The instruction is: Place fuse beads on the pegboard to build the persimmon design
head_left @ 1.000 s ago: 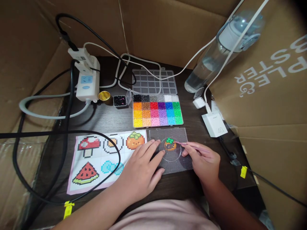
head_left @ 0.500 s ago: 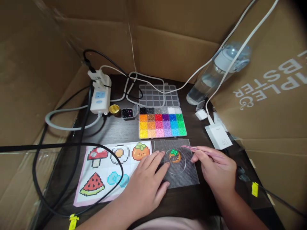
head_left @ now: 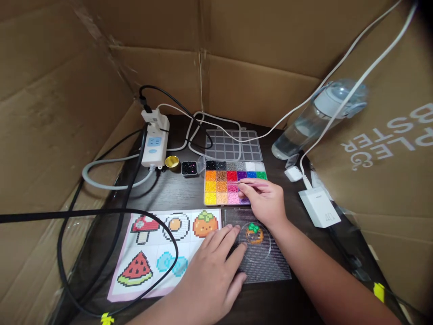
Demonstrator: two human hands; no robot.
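Note:
Pinched in my right hand is a pair of pink tweezers, its tip over the middle compartments of the bead box, whose beads are sorted by colour. My left hand lies spread, fingertips at the left edge of the clear pegboard. On the pegboard, inside a clear ring, sits a partly filled orange fruit of beads with a green top. Left of it lies a pattern sheet with a mushroom, an egg, an orange fruit, a watermelon slice and a blue shape; my left hand covers part of it.
Behind the box lies its clear open lid. A small box of black beads, a gold cup and a power strip stand left. A water bottle and white charger stand right. A black cable crosses the sheet.
My right hand has moved from beside the pegboard, forward and left, to over the bead box with the tweezers. My left hand stays at the pegboard. The view has shifted slightly.

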